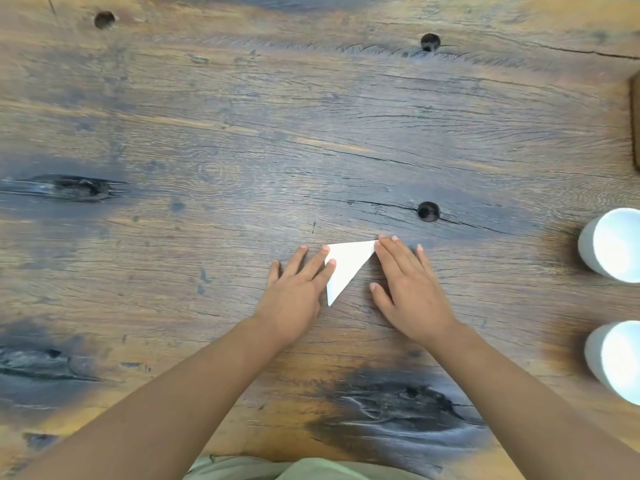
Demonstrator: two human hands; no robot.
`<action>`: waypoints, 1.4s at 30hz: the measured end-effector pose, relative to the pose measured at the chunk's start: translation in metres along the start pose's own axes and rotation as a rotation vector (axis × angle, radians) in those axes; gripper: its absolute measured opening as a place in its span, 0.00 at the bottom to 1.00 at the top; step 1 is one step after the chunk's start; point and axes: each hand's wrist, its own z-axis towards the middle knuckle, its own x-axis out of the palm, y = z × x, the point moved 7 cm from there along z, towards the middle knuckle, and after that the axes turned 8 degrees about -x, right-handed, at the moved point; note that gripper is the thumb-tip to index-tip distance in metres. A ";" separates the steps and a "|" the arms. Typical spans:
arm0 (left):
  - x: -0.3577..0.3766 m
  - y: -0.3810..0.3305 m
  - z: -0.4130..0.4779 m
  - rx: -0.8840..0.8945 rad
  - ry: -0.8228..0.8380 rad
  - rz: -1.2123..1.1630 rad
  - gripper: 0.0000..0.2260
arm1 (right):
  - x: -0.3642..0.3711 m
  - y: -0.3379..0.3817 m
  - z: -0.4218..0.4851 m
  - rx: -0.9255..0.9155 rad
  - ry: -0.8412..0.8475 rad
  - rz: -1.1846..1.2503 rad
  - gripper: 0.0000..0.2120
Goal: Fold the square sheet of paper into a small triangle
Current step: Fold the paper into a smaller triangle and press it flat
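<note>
A white paper (346,266), folded into a small triangle, lies flat on the wooden table (242,150) a little right of centre. Its long edge runs from the upper right corner down to a point at the bottom. My left hand (299,289) lies flat with fingers spread; its index and middle fingertips rest on the paper's left edge. On the other side, my right hand (407,289) is pressed flat on the table, its fingertips touching the paper's upper right corner. Neither hand grips the paper.
Two white cups stand at the right edge, one (611,244) further away and one (616,358) nearer. A brown object (635,123) shows at the far right edge. The tabletop has dark knot holes (428,212).
</note>
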 end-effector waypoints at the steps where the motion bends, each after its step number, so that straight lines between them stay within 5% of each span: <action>1: 0.000 0.000 0.000 0.002 -0.002 0.001 0.31 | -0.001 0.006 0.003 -0.017 -0.008 -0.006 0.31; 9: 0.000 0.000 0.001 0.008 0.007 -0.040 0.32 | 0.028 0.067 0.024 -0.158 0.097 0.025 0.34; 26: 0.000 0.000 -0.002 0.010 -0.006 -0.005 0.33 | 0.022 -0.008 -0.005 -0.100 0.108 -0.079 0.33; 42: 0.033 -0.017 -0.037 0.057 0.005 0.088 0.32 | 0.032 -0.004 -0.006 -0.029 0.124 -0.188 0.35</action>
